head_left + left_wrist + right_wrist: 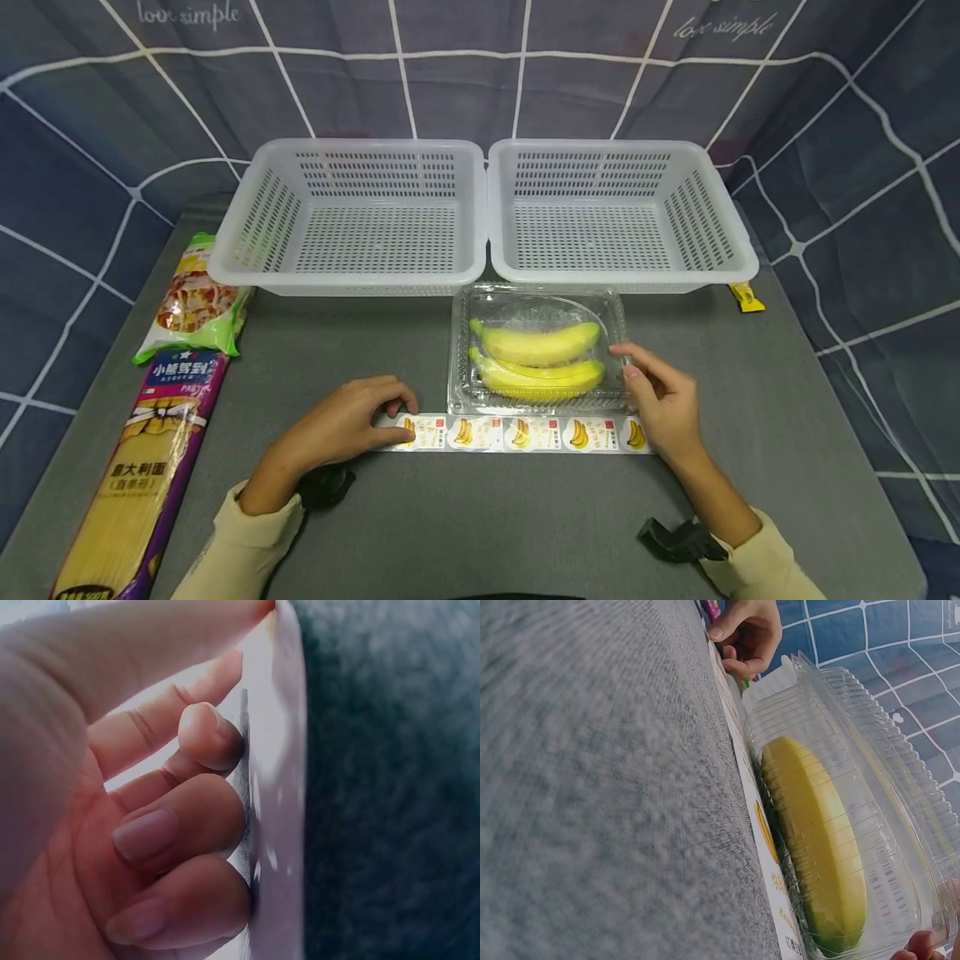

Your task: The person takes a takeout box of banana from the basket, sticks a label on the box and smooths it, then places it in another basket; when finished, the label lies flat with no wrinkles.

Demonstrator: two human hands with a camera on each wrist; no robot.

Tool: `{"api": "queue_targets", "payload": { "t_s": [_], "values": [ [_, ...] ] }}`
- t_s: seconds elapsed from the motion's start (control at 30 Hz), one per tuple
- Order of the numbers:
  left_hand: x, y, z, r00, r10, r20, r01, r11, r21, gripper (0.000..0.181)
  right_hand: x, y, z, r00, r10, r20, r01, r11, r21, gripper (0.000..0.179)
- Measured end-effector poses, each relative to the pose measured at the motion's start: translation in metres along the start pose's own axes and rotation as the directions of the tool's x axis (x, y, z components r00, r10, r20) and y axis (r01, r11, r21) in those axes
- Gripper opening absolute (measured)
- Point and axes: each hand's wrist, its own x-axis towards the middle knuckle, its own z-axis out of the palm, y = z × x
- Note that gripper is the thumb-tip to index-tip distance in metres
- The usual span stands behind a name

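Observation:
A clear plastic clamshell box (540,306) with bananas (536,343) inside lies with its lid down in the middle of the table. Along its near side runs a flat strip of banana stickers (532,434). My left hand (356,421) is at the strip's left end, thumb on it and fingers curled; the left wrist view shows the fingers (187,817) bent beside the strip's pale edge. With thumb and index finger my right hand (667,404) holds the box's right edge. In the right wrist view only fingertips (919,946) show at the box's corner.
Two white plastic baskets (348,283) (622,276) stand side by side behind the box. On the left lie a green-and-white food bag (197,304) and a long pasta packet (142,475). A small yellow packet (747,297) sits by the right basket.

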Motion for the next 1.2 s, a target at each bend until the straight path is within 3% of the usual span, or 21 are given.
{"api": "queue_targets", "payload": {
  "t_s": [0.3, 0.63, 0.9, 1.03, 1.2],
  "values": [
    [0.001, 0.0, 0.0, 1.0, -0.018, 0.002, 0.018, 1.0, -0.011, 0.026, 0.0, -0.002, 0.0, 1.0, 0.007, -0.001, -0.007, 1.0, -0.001, 0.027],
    [0.001, -0.001, 0.0, 1.0, -0.027, 0.009, 0.027, 1.0, -0.014, 0.031, 0.01, -0.033, 0.005, 1.0, 0.002, 0.005, -0.002, 1.0, 0.022, 0.025],
    [0.0, -0.005, 0.0, 1.0, -0.014, -0.002, 0.013, 1.0, -0.014, 0.033, 0.008, -0.021, 0.004, 1.0, 0.005, 0.01, -0.006, 1.0, 0.021, 0.026],
    [-0.001, -0.008, 0.0, 1.0, -0.014, 0.0, 0.014, 0.997, -0.07, 0.031, 0.003, -0.005, 0.002, 1.0, 0.01, 0.003, -0.01, 1.0, 0.009, 0.027],
    [-0.001, -0.009, -0.003, 0.999, -0.032, 0.023, 0.036, 0.978, -0.204, 0.025, 0.0, 0.0, -0.001, 1.0, 0.021, -0.004, -0.021, 1.0, -0.002, 0.029]
  ]
}}
